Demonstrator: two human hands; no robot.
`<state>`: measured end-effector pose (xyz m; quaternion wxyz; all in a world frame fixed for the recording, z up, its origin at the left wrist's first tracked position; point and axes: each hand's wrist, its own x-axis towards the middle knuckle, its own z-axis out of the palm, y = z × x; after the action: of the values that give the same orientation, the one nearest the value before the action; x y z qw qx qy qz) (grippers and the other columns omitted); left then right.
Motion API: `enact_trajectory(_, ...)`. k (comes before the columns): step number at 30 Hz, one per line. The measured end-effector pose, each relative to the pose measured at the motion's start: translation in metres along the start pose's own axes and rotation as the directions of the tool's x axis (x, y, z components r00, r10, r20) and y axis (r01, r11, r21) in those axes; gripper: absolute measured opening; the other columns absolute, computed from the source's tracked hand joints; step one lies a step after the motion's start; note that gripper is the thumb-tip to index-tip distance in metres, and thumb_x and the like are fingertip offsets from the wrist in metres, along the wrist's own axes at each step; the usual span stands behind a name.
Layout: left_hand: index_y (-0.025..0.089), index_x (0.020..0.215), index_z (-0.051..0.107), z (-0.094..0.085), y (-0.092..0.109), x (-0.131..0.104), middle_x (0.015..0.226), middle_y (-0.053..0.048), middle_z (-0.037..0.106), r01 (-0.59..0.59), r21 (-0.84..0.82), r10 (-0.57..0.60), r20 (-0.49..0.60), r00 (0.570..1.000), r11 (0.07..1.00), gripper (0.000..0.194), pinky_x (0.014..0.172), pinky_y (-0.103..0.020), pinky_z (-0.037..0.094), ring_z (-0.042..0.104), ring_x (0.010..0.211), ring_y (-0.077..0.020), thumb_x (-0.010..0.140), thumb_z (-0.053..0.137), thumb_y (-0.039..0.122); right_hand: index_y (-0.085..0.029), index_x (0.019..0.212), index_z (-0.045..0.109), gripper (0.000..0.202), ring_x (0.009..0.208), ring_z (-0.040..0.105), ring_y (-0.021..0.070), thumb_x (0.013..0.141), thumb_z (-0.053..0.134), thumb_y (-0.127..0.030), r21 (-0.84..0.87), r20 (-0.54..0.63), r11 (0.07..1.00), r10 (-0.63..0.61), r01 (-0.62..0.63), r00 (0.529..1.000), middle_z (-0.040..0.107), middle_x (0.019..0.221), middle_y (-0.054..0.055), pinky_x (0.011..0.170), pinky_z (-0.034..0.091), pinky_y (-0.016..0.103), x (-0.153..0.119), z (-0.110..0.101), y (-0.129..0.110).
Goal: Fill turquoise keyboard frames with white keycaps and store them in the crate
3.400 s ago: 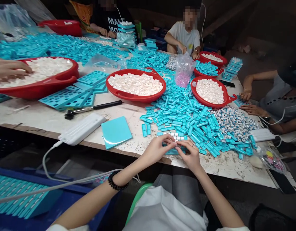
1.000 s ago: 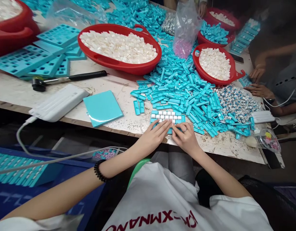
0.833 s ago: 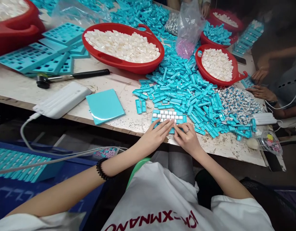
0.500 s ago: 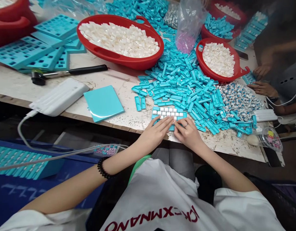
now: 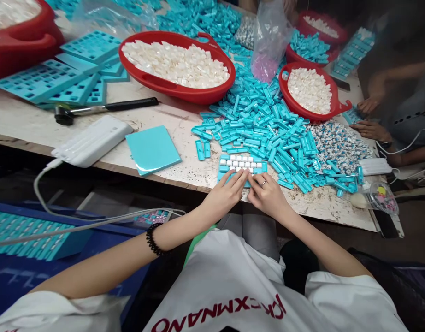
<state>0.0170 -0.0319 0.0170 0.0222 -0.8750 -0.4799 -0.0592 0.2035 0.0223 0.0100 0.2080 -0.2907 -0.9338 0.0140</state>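
Note:
A small light-blue keyboard-shaped piece with rows of white keycaps lies at the table's front edge. My left hand rests over its near side, fingers stretched out and close to each other. Beside it, my right hand, with a ring on one finger, has its fingertips drawn together at the near middle of the piece. The fingertips of both hands almost meet there. Whatever lies between the right fingertips is hidden. Loose blue bar-shaped parts are heaped just beyond the piece.
Red colanders hold white keycaps, with a smaller red colander at right. A hammer, white power bank and blue square plate lie left. Small white-and-blue parts are piled right, near another person's hands.
The camera view has shifted slightly, so the table items sit a little differently. Both hands stay at the keyboard piece, with fingertips moved only slightly.

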Motion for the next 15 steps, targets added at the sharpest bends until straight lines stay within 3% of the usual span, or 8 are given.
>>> enact_trajectory(4,0.009,0.157,0.031,0.008,-0.008,-0.005,0.16,-0.016,0.038,-0.023,-0.068,0.018,-0.071,0.997,0.997,0.064,0.12,-0.05,0.034,0.036,0.148,-0.028,0.093,0.034,0.002,-0.013,0.121,0.069,0.034,0.094,0.062,0.0255,0.092,0.052,-0.015,0.137,-0.025,0.987,0.086,-0.082,0.996,0.068,0.102,0.013,0.086,0.054,0.041,0.0,-0.004,0.001)
enact_trajectory(8,0.012,0.161,0.011,0.019,-0.015,-0.009,0.162,-0.016,0.033,-0.049,-0.12,0.025,-0.194,0.981,0.992,0.066,0.121,-0.049,0.029,0.033,0.15,-0.0259,0.099,0.033,0.007,-0.023,0.119,0.071,0.032,0.093,0.066,0.0196,0.095,0.051,-0.018,0.32,-0.154,0.927,0.255,-0.196,0.955,0.07,0.1,0.007,0.086,0.055,0.033,-0.009,-0.011,0.022)
enact_trajectory(11,0.015,0.162,0.005,0.023,-0.018,-0.009,0.162,-0.016,0.035,-0.052,-0.178,0.003,-0.261,0.965,0.983,0.068,0.121,-0.046,0.031,0.037,0.148,-0.0252,0.103,0.037,0.018,-0.024,0.115,0.073,0.031,0.088,0.068,0.0197,0.096,0.05,-0.021,0.255,-0.258,0.873,0.475,-0.415,0.841,0.072,0.095,0.006,0.084,0.054,0.033,-0.02,-0.028,0.064)
enact_trajectory(14,0.018,0.162,0.008,0.025,-0.018,-0.008,0.159,-0.014,0.041,-0.077,-0.179,0.019,-0.303,0.953,0.981,0.069,0.119,-0.048,0.034,0.042,0.145,-0.0273,0.103,0.042,0.025,-0.019,0.112,0.074,0.031,0.088,0.067,0.021,0.094,0.05,-0.024,0.075,-0.275,0.738,0.662,-0.671,0.697,0.072,0.104,0.009,0.084,0.052,0.033,-0.026,-0.055,0.118)
enact_trajectory(15,0.019,0.162,0.011,0.026,-0.018,-0.008,0.157,-0.014,0.044,-0.081,-0.174,0.022,-0.318,0.948,0.981,0.068,0.118,-0.048,0.034,0.043,0.144,-0.0278,0.103,0.043,0.025,-0.016,0.112,0.074,0.032,0.088,0.067,0.0217,0.093,0.05,-0.023,0.039,-0.278,0.703,0.69,-0.71,0.669,0.072,0.107,0.01,0.085,0.052,0.034,-0.026,-0.063,0.135)
